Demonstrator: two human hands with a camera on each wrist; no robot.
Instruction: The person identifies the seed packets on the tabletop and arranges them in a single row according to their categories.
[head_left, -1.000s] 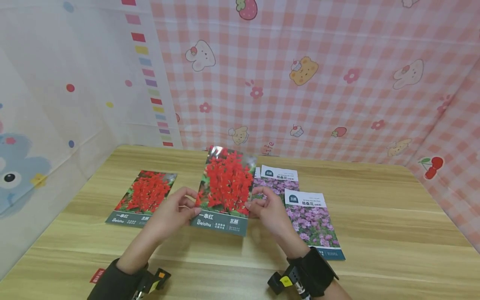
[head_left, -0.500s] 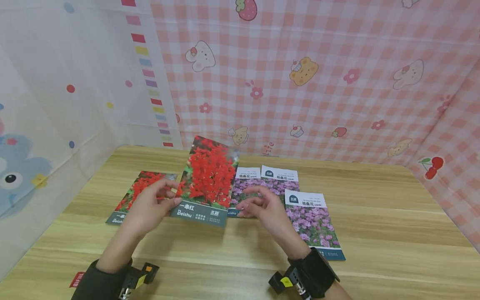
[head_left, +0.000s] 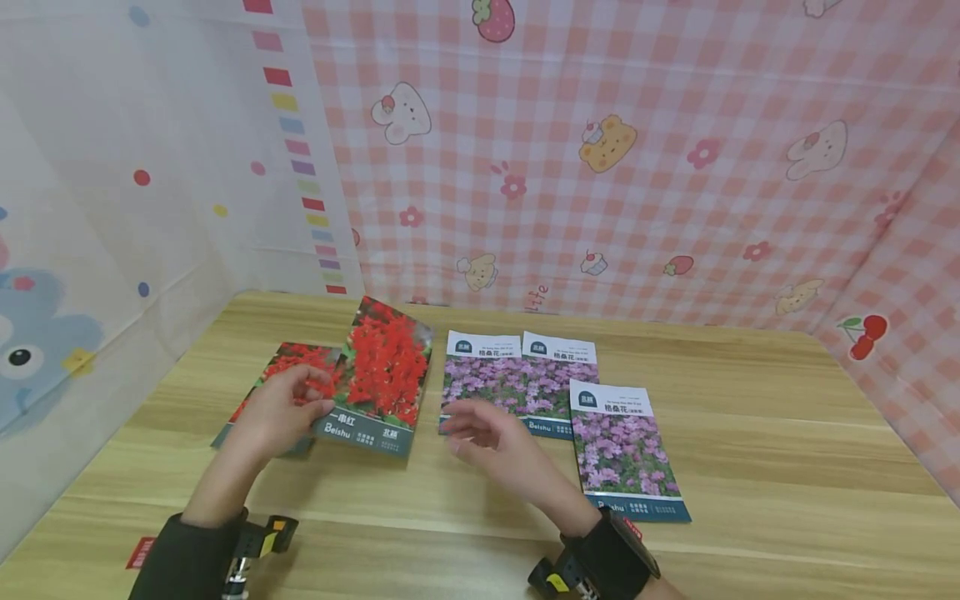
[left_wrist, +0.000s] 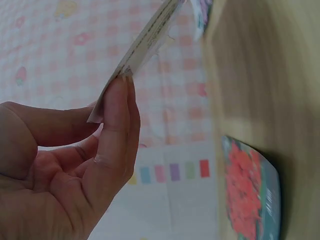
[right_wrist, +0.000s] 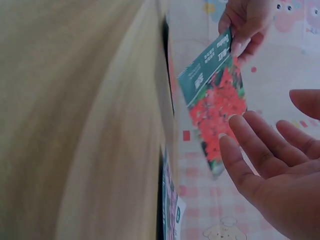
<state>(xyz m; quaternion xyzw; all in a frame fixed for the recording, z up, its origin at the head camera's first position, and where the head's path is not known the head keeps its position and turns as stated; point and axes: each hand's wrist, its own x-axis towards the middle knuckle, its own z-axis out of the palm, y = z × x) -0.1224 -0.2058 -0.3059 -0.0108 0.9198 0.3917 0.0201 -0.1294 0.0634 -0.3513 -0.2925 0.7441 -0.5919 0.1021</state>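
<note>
Pink gingham backdrop [head_left: 637,167], then wooden table [head_left: 750,433]. Three purple-flower seed packets [head_left: 626,446] lie flat and grouped at centre; one red-flower packet [head_left: 281,367] lies flat at left. Left hand [head_left: 277,412] pinches a second red packet [head_left: 378,375] by its edge, raised above the first, apparently for matching. Right hand [head_left: 487,437] hovers with fingers spread, holding nothing.

A light wooden table [head_left: 750,467] with a pale, streaky grain and a rounded far-left corner fills the lower half of the head view. Behind it hangs a pink-and-white checked cloth [head_left: 645,183] printed with bears, rabbits, strawberries, cupcakes and small flowers — it wraps round to the right side, where a pair of cherries shows. On the left hangs a white sheet [head_left: 150,167] with coloured dots, a column of coloured stripes and a blue cartoon animal. The light is soft and even.
</note>
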